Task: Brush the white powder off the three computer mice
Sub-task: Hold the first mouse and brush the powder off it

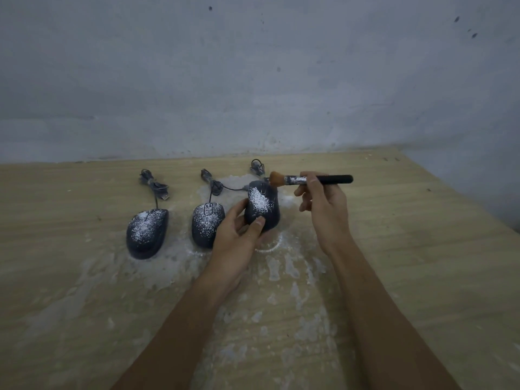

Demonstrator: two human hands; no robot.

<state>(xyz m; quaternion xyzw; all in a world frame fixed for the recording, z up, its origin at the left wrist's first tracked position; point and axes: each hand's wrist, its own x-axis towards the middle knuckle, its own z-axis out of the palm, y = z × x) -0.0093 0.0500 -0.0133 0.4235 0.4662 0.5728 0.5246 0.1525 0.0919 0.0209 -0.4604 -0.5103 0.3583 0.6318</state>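
- Three dark computer mice stood in a row on a wooden table (422, 249), noses towards a grey wall (253, 80); white powder (157, 266) was smeared over the wood around and in front of them
- The left mouse (147, 233) lay flat on the table, its top speckled with powder; its bundled cable (153, 184) lay just behind it with the USB plug showing
- The middle mouse (206, 225) lay flat just beside it, dusted across the back and buttons; its coiled cable (211, 182) sat behind
- The left hand (236, 237) gripped the right mouse (263, 205) by its near end, thumb curled over the rear edge and fingers round the left side; the hand overlapped the middle mouse's right edge
- The right mouse appeared tilted up in that grip, with a thick patch of powder on its left half; a curved line of powder (274, 246) marked the table below it; its cable coil (257, 167) lay behind
- The brush (309, 180) lay level, orange bristles (276, 179) pointing left and touching the far right end of the held mouse; its metal ferrule was powder-stained, its handle black
- The right hand (323, 209) pinched the brush handle between thumb and fingertips, the other fingers loosely curled beneath
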